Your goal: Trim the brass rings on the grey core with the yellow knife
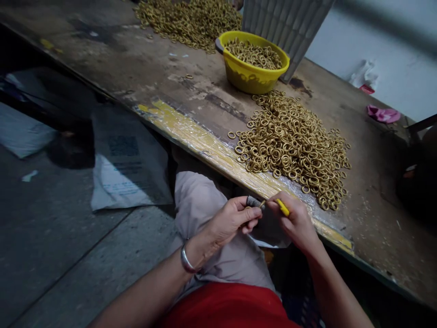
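My left hand (239,216) is closed, with a small brass-coloured ring (262,204) pinched at its fingertips. Grey wrapping (253,202) covers one finger of that hand. Close by on the right, my right hand (295,216) is wrapped round a tool with a yellow handle (283,207); its working end is too small and hidden to make out. Both hands meet over my lap at the table's front edge. Just beyond them lies a large heap of similar rings (290,136) on the table.
A yellow basin (251,78) full of rings stands behind the heap, beside a grey ribbed crate (282,27). Another ring pile (194,20) lies at the back. Shiny tape (205,141) lines the table edge. A white sack (128,159) stands on the floor at left.
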{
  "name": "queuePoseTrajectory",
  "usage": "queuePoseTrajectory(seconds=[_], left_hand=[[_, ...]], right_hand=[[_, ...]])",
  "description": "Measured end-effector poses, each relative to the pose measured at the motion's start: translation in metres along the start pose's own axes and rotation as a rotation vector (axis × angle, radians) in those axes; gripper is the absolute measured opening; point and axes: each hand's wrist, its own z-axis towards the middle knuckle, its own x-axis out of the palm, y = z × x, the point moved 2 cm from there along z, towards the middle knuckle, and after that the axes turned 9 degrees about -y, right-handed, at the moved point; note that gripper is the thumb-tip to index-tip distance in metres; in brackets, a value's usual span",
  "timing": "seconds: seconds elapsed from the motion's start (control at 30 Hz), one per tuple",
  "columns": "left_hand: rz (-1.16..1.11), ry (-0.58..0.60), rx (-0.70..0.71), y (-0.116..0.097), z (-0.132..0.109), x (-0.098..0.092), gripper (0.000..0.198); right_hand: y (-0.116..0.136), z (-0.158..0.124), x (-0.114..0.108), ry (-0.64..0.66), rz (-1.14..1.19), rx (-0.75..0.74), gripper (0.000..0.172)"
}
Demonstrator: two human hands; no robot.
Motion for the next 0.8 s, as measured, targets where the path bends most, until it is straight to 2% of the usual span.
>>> queuePoseTrajectory(seconds=[0.07,0.23,0.4,0.47,0.53,0.6,0.7,0.8], left_hand=[[0.039,-0.034,0.058,0.002,-0.001,0.003,0.035],[0.216,-0.094,0.159,0.007,-0.002,0.008,0.032],[0.417,-0.125,0.293,-0.001,-0.006,0.01,0.023],[0.441,-0.1,0.317,-0.006,-0.01,0.013,0.018],[0.434,-0.035,0.313,-0.009,-0.013,0.017,0.013],[0.388,0.016,0.265,-0.009,-0.012,0.017,0.016],[0.233,-0.011,0.146,-0.003,-0.001,0.011,0.029],[0.109,-0.077,0.102,0.001,0.011,0.003,0.033]], right_hand=[[0.0,-0.011,0.0,-0.005,-0.177,-0.028,0.013],[0.001,-0.025,0.003,0.065,-0.503,0.001,0.021],[-0.003,-0.019,0.006,0.09,-0.736,0.034,0.018],[-0.014,-0.011,0.003,0.07,-0.849,0.12,0.018],[-0.029,-0.001,-0.004,0.018,-0.954,0.25,0.02],[-0.041,0.01,-0.01,-0.055,-0.958,0.285,0.021],[-0.046,0.028,-0.008,-0.092,-0.852,0.15,0.028],[-0.045,0.044,0.0,-0.022,-0.865,0.091,0.035]])
